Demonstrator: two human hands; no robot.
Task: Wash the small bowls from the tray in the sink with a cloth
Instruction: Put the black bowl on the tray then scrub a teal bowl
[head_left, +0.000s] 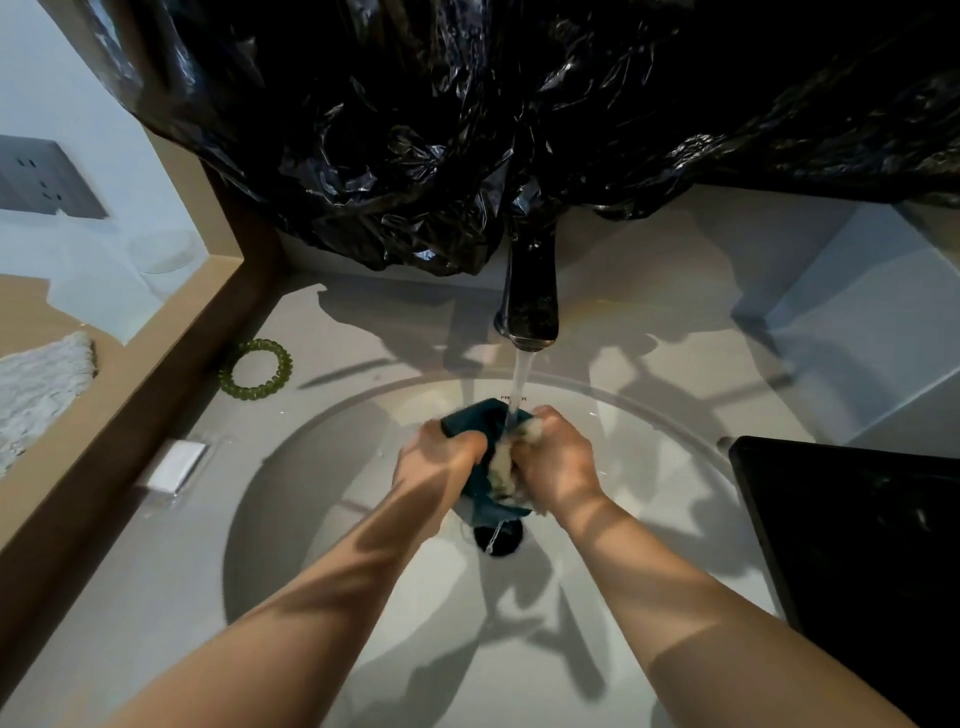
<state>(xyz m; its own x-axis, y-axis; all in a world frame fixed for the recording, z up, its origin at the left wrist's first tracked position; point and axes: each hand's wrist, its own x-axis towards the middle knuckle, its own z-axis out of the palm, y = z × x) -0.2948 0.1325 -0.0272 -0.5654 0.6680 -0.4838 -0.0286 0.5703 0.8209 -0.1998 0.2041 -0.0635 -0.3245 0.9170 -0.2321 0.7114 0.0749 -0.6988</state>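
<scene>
Over the round white sink (311, 499) my left hand (436, 457) grips a small dark teal bowl (478, 421), fingers curled over its rim. My right hand (558, 462) squeezes a pale, wet cloth (506, 465) against the bowl. Water runs from the dark tap (530, 291) onto the bowl and cloth. The drain (498, 538) shows just below my hands. A black tray (852, 545) lies on the counter at the right; I cannot tell what is on it.
A green coiled hair tie (255, 368) lies on the counter at the back left of the basin. A small white bar (174, 465) sits on the left counter. Black plastic sheeting (519, 114) hangs over the wall behind the tap.
</scene>
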